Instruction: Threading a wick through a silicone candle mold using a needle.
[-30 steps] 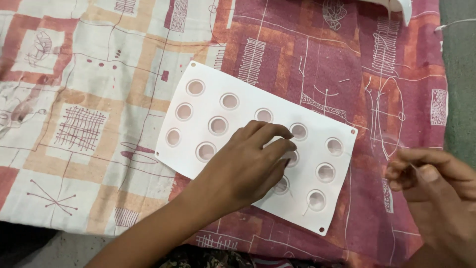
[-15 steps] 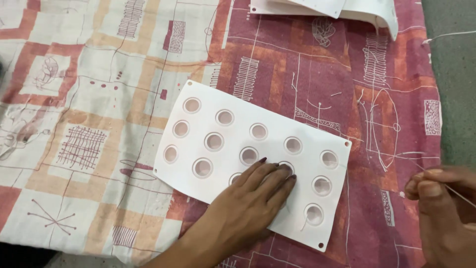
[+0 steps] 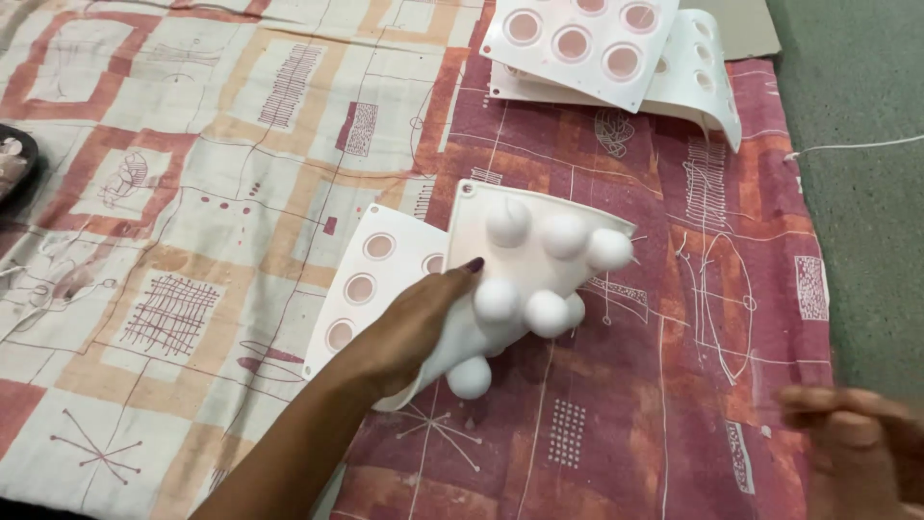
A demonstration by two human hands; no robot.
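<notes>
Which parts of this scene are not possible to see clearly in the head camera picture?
- Right hand: blurred and cut by the lower right corner; what it holds is unclear.
- White mould: its folded-over half and the left hand hide the cavities beneath.
- Stacked moulds: cut by the top edge.
- Dark dish: cut by the left edge; its contents are too small to tell.

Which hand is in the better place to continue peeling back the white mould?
Left, probably. The left hand already grips the folded mould, with its round bumps turned up. The right hand is blurred at the lower right, apart from it and holding nothing visible.
</notes>
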